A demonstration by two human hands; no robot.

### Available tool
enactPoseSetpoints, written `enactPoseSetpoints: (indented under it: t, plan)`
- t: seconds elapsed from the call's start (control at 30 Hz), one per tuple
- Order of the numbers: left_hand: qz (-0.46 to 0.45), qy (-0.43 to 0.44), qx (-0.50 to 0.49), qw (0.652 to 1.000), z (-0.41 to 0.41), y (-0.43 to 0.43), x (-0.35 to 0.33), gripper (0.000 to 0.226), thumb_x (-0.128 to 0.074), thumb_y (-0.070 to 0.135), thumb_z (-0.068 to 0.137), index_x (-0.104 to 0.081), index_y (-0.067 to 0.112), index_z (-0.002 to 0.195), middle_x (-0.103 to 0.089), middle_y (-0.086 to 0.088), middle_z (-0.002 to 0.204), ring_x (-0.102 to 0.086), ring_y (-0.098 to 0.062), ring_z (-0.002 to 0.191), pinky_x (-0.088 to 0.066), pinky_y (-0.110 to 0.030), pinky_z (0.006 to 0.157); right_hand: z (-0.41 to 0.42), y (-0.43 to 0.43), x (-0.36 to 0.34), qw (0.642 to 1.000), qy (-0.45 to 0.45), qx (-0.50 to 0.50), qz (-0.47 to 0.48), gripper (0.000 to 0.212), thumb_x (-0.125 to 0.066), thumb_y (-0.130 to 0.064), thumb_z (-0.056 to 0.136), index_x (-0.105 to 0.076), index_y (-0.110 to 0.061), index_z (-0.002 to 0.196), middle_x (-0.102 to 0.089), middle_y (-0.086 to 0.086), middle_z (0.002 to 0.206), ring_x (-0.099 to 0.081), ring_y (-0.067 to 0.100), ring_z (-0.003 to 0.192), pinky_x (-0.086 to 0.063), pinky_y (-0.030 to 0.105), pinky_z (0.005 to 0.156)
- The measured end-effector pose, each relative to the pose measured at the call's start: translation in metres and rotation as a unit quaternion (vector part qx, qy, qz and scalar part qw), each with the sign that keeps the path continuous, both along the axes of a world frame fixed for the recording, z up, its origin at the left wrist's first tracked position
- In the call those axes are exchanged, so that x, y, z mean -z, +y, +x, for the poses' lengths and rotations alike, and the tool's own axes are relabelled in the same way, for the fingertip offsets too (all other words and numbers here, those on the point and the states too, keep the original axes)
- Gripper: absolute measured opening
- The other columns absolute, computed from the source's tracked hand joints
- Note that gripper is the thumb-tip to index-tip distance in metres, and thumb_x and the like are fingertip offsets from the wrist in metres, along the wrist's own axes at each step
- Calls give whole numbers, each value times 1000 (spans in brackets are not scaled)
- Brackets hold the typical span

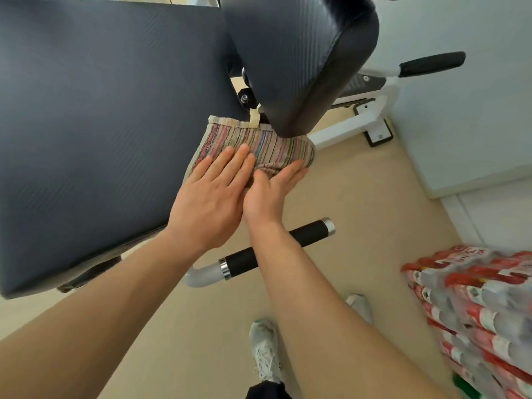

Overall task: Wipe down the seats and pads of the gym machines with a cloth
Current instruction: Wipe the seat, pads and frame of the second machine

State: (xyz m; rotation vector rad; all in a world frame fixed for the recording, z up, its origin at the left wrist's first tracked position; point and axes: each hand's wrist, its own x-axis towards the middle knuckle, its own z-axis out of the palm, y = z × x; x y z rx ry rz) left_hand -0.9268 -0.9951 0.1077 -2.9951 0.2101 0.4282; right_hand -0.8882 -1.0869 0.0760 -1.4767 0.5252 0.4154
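While both hands lie on it, one striped cloth sits at the right edge of the large dark pad, with its right part hanging past that edge. Its far end, with one small cream loop, lies just under the near tip of a second, smaller dark pad, so two pads are counted. The left hand lies flat on the cloth's near left part, fingers straight and close together. The right hand is just beside it, touching it, with fingers straight along the cloth's near right border; neither hand pinches anything. Two black handle grips show: one near, under the right forearm, and one far right. Two white shoes stand on the beige floor. Wrapped packs of bottles are stacked near right.
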Motion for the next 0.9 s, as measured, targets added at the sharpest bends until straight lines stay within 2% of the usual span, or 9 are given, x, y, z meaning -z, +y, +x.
enactPoseSetpoints:
  t: [0.1, 0.2, 0.23, 0.3, 0.4, 0.57, 0.67, 0.8, 0.9]
  plan:
    - [3, 5, 5, 1000, 16, 9, 0, 63, -17, 49, 104, -9, 21, 161, -5, 0, 168, -5, -23, 155, -9, -42, 125, -2, 6, 3, 998, 12, 39, 44, 76, -39, -20, 106, 16, -24, 158, 18, -5, 166, -2, 16, 155, -19, 29, 122]
    - [4, -3, 3, 1000, 41, -3, 11, 66, -19, 51, 104, -6, 20, 161, -3, 0, 168, -3, -24, 155, -6, -43, 126, 17, 2, 14, 996, 15, 90, 16, 68, -35, -26, 107, 7, -26, 160, 9, -4, 166, -19, 21, 151, -30, 27, 113]
    - [3, -10, -2, 1000, 47, -10, 15, 65, -18, 51, 105, -6, 20, 161, -3, -1, 168, -3, -24, 155, -6, -44, 126, 25, -2, 18, 994, 18, 106, 7, 64, -35, -26, 106, 0, -27, 160, 1, -1, 167, -25, 22, 148, -31, 26, 111]
    - [1, -34, -17, 999, 54, -20, 22, 62, -15, 47, 106, -11, 18, 160, -9, -3, 168, -7, -25, 155, -9, -44, 126, 44, -12, 26, 992, 8, 129, -9, 53, -38, -26, 101, -30, -26, 153, -31, 7, 157, -44, 26, 137, -39, 37, 113]
    - [-8, -54, -30, 998, 59, -28, 28, 60, -15, 40, 106, -19, 12, 159, -16, -8, 167, -13, -27, 154, -14, -46, 125, 64, -32, 31, 995, 22, 75, -67, 33, -36, -34, 93, -56, -29, 118, -64, 3, 123, -61, 26, 112, -50, 49, 102]
    - [-19, -46, -49, 998, 52, -29, 20, 66, -19, 43, 106, -14, 4, 158, -10, -17, 166, -8, -30, 154, -10, -43, 125, 89, -53, 39, 996, 19, -25, -88, 35, -36, -34, 99, -68, -21, 98, -72, 3, 100, -66, 24, 98, -54, 48, 95]
    - [12, -48, -37, 998, 22, -19, 13, 63, -24, 42, 107, -19, 7, 158, -16, -16, 165, -12, -31, 154, -15, -47, 124, 111, -65, 38, 991, 26, -102, -79, 36, -35, -23, 103, -68, -23, 87, -69, -2, 92, -64, 17, 94, -53, 37, 88]
    - [16, -31, -36, 999, 33, -21, 16, 65, -11, 46, 105, -14, 9, 159, -11, -13, 166, -8, -28, 155, -8, -48, 125, 142, -67, 34, 982, 20, -172, -75, 35, -36, -16, 104, -62, -21, 82, -66, 3, 90, -64, 28, 98, -52, 46, 97]
    - [9, -38, -94, 995, 76, -20, 20, 66, -7, 46, 103, -10, 12, 160, -7, -9, 168, -5, -24, 155, -3, -47, 125, 139, -67, 33, 987, 22, -154, -45, 34, -34, -15, 105, -63, -20, 86, -66, -2, 90, -62, 17, 88, -50, 29, 77]
